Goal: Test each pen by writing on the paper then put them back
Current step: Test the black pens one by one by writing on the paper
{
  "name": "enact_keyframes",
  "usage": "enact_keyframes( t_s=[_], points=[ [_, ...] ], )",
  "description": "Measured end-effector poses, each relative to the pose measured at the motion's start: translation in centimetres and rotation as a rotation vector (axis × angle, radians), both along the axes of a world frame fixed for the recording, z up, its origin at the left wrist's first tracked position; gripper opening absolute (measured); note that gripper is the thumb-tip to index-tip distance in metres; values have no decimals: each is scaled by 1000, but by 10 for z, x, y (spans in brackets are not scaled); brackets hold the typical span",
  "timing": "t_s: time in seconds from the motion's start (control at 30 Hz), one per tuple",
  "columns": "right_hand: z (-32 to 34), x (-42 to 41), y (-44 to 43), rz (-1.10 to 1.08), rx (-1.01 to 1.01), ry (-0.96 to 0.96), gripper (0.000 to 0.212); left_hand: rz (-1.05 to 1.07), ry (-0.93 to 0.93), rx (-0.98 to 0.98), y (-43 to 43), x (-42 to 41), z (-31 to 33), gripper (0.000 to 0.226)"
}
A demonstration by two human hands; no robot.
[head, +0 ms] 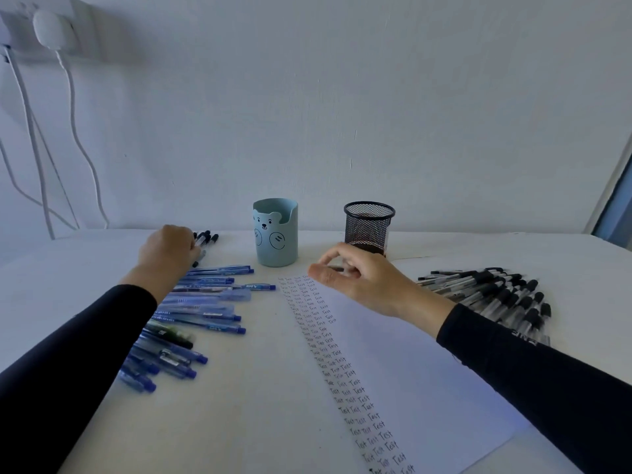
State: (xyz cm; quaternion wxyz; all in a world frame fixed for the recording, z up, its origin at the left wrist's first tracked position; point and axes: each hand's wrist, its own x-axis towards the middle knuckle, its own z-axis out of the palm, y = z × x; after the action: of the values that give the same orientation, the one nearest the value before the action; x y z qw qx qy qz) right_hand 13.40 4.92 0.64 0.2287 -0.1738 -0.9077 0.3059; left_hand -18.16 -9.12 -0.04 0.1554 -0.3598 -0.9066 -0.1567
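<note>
Over the paper [427, 371], right hand [359, 280] pinching a pen [337, 269], left hand [167, 249] on black-capped pens [207, 239] — its grip unclear.

White paper [410, 371] lies flat on the surface, columns of "Test" down its left side. Blue pens [205, 316] fan out left of it, black-capped clear pens [496, 295] heap right. The right hand [362, 282] pinches 1 dark pen [337, 269] above its far end.

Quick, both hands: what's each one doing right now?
Left hand: fingers curled at the black-capped pens; grip cannot be told.
Right hand: pinches a pen over the paper.
</note>
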Motion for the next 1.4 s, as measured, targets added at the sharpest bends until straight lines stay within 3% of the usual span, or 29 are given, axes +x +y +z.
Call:
enact_keyframes(
  t_s=[0.2,0.3,0.4,0.5,0.53,0.7,0.8,0.87,0.97,1.2,1.4],
  points=[
    [13,4,5,50,-192,84,34,-55,88,20,2,17,3,25],
    [29,9,5,117,-251,92,52,-169,56,60,6,42,8,22],
    [34,11,3,117,-358,212,38,-296,11,37,4,67,8,21],
    [32,12,-5,149,-657,195,48,-454,-33,13,-2,83,-2,30],
    [29,14,-8,125,-676,158,52,-495,-69,5,-4,87,-5,38],
    [1,19,-19,35,-552,25,46,-542,-137,-135,-3,100,-9,80],
    [-9,18,-21,-18,-410,-3,30,-535,-141,-158,-1,103,-11,76],
    [-14,13,-22,-76,-339,22,33,-547,-163,-160,-2,102,-13,78],
    [-20,6,-26,-132,-348,102,41,-543,-183,-149,-1,100,-14,76],
    [-24,5,-28,-126,-349,154,33,-551,-223,-168,-1,99,-13,86],
    [-24,4,-29,-113,-343,142,32,-550,-232,-192,-1,99,-14,74]
  ],
)
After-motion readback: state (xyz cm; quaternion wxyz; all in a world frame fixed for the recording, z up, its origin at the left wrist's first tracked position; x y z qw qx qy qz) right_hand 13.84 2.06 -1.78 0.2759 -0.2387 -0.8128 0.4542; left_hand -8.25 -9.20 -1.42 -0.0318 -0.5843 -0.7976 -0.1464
